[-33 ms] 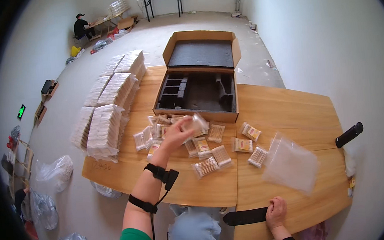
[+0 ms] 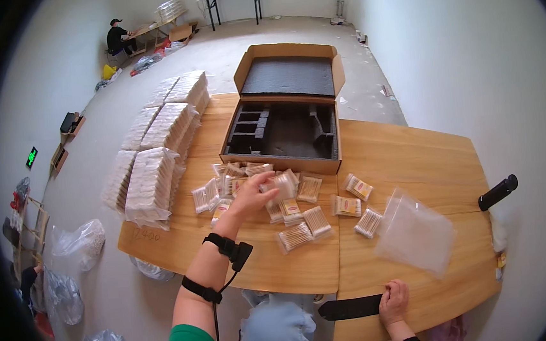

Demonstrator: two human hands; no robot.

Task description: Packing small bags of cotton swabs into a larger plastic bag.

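Item one: my left hand is reaching into the heap of small cotton-swab packets at the table's middle, fingers curled and pinching one clear packet held just above the heap. I am unable to make out how many packets it is gripping, as the fingers are covering the near side.

Item two: my right hand is resting pressed flat on the near edge of the wooden table, fingers together, touching the right end of a black strap-like object whose kind I am failing to identify. The wrist is running out of view at the lower edge.

Item three: an empty clear plastic bag is lying to the right of the heap, apart from it.

Item four: an open cardboard box with dark foam lining is sitting just beyond the heap; its compartments are too dark to read.

Item five: stacked bundles of packets are filling the left side up to the table's left edge.

Item six: a black handle is overhanging the right edge. Bare tabletop is showing on the far right and near the middle.
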